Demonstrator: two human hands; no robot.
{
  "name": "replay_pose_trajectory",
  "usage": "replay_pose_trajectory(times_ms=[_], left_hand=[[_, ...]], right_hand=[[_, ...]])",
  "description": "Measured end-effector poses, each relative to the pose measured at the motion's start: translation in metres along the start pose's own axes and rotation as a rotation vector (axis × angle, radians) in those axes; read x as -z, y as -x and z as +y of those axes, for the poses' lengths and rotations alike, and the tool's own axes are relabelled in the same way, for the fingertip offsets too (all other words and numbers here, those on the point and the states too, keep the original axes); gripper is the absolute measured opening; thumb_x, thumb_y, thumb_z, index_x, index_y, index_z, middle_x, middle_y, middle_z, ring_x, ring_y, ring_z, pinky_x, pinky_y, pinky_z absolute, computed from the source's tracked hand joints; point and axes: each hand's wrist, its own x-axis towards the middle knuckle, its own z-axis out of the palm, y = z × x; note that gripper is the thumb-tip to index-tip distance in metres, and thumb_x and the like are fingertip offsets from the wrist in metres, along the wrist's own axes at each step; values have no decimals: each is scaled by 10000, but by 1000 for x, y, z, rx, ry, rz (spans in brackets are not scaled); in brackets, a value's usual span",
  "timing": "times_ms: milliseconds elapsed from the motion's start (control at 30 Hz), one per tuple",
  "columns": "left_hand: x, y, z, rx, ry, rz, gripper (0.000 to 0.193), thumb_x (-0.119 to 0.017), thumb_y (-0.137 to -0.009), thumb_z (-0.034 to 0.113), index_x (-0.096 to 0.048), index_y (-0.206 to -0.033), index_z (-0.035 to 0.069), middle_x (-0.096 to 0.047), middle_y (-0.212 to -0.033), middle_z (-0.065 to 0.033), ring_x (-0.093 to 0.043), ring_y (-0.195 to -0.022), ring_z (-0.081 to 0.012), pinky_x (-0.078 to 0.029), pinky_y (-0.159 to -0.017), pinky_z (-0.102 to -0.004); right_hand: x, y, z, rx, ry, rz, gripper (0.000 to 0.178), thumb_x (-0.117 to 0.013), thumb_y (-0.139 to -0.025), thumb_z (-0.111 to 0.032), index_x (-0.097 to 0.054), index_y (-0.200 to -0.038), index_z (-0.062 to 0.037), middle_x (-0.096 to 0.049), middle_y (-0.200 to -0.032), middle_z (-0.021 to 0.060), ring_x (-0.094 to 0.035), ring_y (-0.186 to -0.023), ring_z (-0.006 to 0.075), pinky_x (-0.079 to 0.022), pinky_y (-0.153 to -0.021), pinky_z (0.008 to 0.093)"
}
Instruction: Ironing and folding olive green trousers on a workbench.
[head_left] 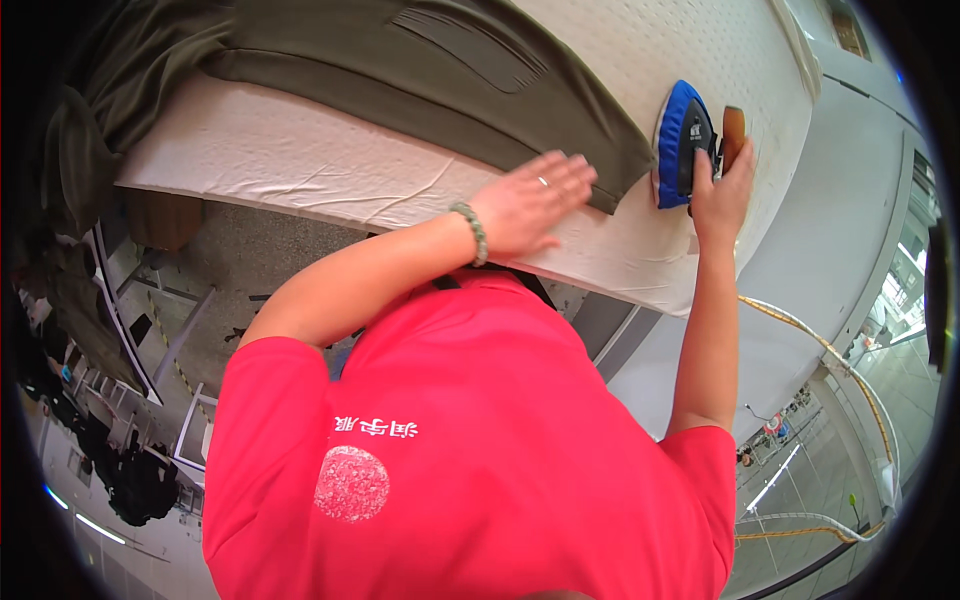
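Fingers [570,172] of the left hand [526,210] are extended and released, left of the iron [684,145]; the hand is blurred, so contact with the cloth cannot be told. Right hand [722,200] grasps the iron's brown handle [734,128] at its right side.

Edges and room, left to right: the olive garment [420,110] lies left of the iron, bunched at its far end and flatter nearer; its tapered tip is just beside the iron's blue cover, touch uncertain. Below and left of the iron, a strip of white cover separates garment from the near edge of the table [650,50]. Room to move extends beyond the iron and, more narrowly, to its right, ending at the table's curved edge.

Count: one iron, one table, two hands; on the left, one ring [544,182] and one bracelet [471,232]. Whether the olive cloth is one piece cannot be told.
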Motion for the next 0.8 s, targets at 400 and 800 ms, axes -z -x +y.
replay_pose_trajectory(times_ms=[400, 800], left_hand=[[-46, -40, 47, 45, -160, 95, 857, -574, -924, 541, -349, -1539, -13, -270, -1645, -181, -167, -1554, -322, -89, -1277, -466], [-65, -10, 68, -219, 160, 223, 620, -693, -856, 346, -554, -1355, 6, -519, -1449, -189, -436, -1402, -325, -311, -1190, -456]], right_hand=[[16, -62, 36, -692, -459, -670, 302, -734, -922, -326, -681, -890, -30, -539, -602, -22, -511, -495, 96, -416, -482, 282], [16, -22, -198, 409, -15, -379, 426, -716, -862, -248, -640, -1261, -122, -711, -896, 243, -696, -835, 436, -554, -749, 501]])
